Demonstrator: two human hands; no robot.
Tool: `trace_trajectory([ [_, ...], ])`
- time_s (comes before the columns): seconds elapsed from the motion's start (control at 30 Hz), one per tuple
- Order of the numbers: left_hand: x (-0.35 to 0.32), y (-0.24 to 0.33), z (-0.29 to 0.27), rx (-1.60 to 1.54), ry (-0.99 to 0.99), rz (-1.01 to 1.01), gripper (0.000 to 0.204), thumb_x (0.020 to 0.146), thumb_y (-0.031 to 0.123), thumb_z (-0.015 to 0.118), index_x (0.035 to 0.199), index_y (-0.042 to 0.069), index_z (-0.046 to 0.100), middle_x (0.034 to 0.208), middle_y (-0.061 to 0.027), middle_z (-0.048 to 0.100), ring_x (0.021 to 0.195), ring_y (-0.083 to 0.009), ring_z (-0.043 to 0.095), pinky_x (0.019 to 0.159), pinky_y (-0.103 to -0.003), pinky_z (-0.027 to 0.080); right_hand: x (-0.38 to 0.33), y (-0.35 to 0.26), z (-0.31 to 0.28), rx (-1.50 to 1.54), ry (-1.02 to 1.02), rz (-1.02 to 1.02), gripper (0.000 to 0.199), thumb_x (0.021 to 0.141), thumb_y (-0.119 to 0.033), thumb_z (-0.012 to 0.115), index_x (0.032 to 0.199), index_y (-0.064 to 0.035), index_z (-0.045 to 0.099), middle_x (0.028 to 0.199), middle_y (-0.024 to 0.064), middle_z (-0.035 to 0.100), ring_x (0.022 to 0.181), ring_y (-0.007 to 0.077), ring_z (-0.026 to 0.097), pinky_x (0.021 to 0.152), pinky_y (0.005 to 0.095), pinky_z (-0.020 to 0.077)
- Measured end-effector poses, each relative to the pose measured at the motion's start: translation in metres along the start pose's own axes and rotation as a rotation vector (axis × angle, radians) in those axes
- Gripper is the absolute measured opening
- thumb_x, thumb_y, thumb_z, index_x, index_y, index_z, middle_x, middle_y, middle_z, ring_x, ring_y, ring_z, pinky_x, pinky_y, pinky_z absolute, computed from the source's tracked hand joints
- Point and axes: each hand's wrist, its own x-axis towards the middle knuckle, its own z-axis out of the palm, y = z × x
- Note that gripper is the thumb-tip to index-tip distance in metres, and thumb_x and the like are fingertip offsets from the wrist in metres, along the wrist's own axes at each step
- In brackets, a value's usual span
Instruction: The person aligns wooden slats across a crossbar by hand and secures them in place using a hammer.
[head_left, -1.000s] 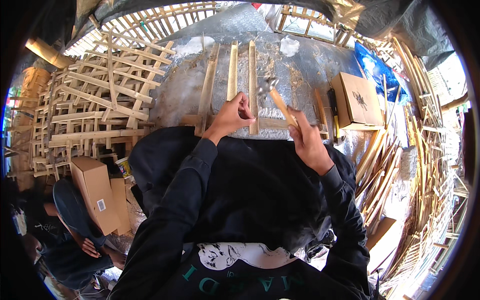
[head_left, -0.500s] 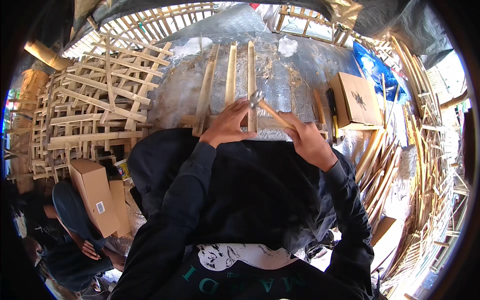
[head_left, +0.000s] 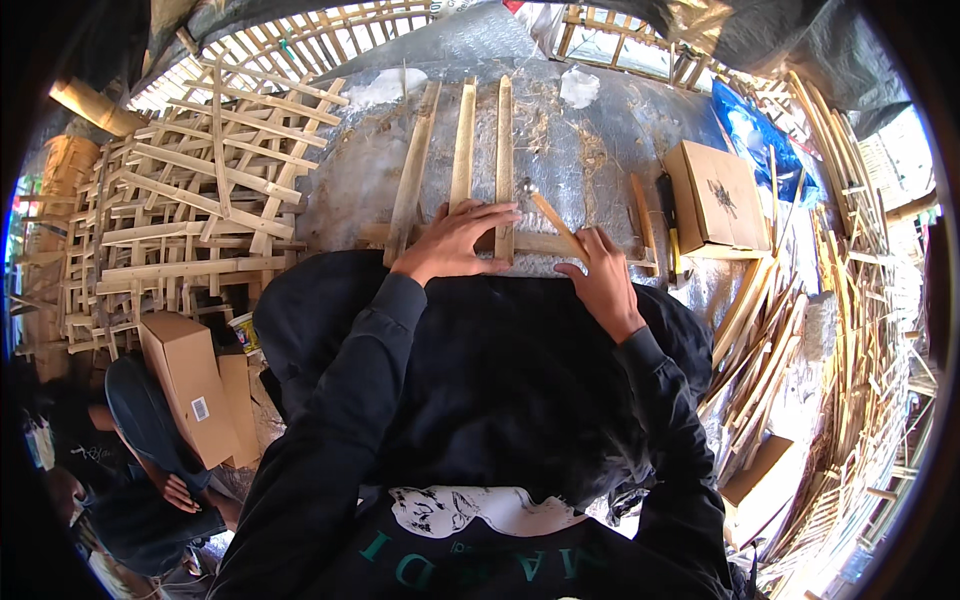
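Note:
Three light bamboo slats lie side by side, pointing away from me: a left slat, a middle slat and a right slat. Their near ends meet a wooden crosspiece. My left hand rests over the near ends, fingers and thumb spread apart, with the tips reaching the right slat. My right hand is closed round the wooden handle of a hammer. The metal head is just right of the right slat, close to my left fingertips. Whether it touches anything is unclear.
A slatted bamboo stack stands at left. To the right are a cardboard box, a black-and-yellow tool, blue plastic and loose bamboo strips. Another person's hand shows at lower left, beside a tall carton.
The hammer head has moved slightly right and away from the right slat's edge. My right hand has shifted a little, and my left fingers have stretched out flatter.

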Motion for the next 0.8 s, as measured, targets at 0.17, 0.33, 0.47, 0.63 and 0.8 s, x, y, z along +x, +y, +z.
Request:
trace_trajectory([
  [0.17,-0.001,0.005,-0.001,-0.022,0.005,-0.007,0.087,0.083,0.046,0.088,0.160,0.027,0.054,0.169,0.0054,0.047,0.158,-0.0276,0.039,0.130,-0.066,0.024,0.021,0.028,0.005,0.010,0.006,-0.027,0.042,0.084,0.004,0.083,0.117,0.0015,0.058,0.106,0.0303,0.071,0.106,0.0548,0.065,0.085,0.0558,0.0513],
  [0.33,-0.002,0.006,-0.004,-0.005,-0.007,-0.063,0.090,0.083,0.049,0.088,0.163,0.027,0.051,0.169,0.0032,0.048,0.157,-0.0286,0.040,0.129,-0.065,0.026,0.026,0.039,0.007,0.034,-0.009,-0.008,0.041,0.083,0.005,0.084,0.115,0.0020,0.059,0.099,0.0303,0.072,0.103,0.0545,0.066,0.083,0.0553,0.0514],
  [0.47,0.001,-0.002,-0.008,0.038,0.008,0.018,0.088,0.085,0.056,0.084,0.161,0.026,0.052,0.168,0.0029,0.049,0.154,-0.0284,0.043,0.128,-0.061,0.031,0.025,0.035,0.006,0.045,0.001,0.067,0.040,0.083,0.004,0.085,0.114,0.0013,0.060,0.101,0.0297,0.072,0.103,0.0542,0.067,0.083,0.0549,0.0516],
  [0.63,-0.002,-0.001,-0.003,0.081,0.021,0.040,0.084,0.086,0.059,0.082,0.157,0.024,0.055,0.167,0.0074,0.050,0.150,-0.0278,0.046,0.126,-0.059,0.035,0.025,0.036,0.008,0.029,0.018,0.051,0.041,0.083,0.003,0.085,0.115,0.0008,0.059,0.103,0.0287,0.072,0.102,0.0543,0.066,0.082,0.0552,0.0516],
  [0.8,-0.002,0.001,-0.003,0.068,0.033,0.030,0.082,0.085,0.059,0.083,0.155,0.023,0.057,0.166,0.0086,0.051,0.149,-0.0260,0.048,0.125,-0.056,0.037,0.025,0.042,0.009,0.047,0.007,0.062,0.042,0.082,0.003,0.086,0.115,0.0002,0.059,0.101,0.0283,0.072,0.102,0.0544,0.066,0.082,0.0554,0.0513],
])
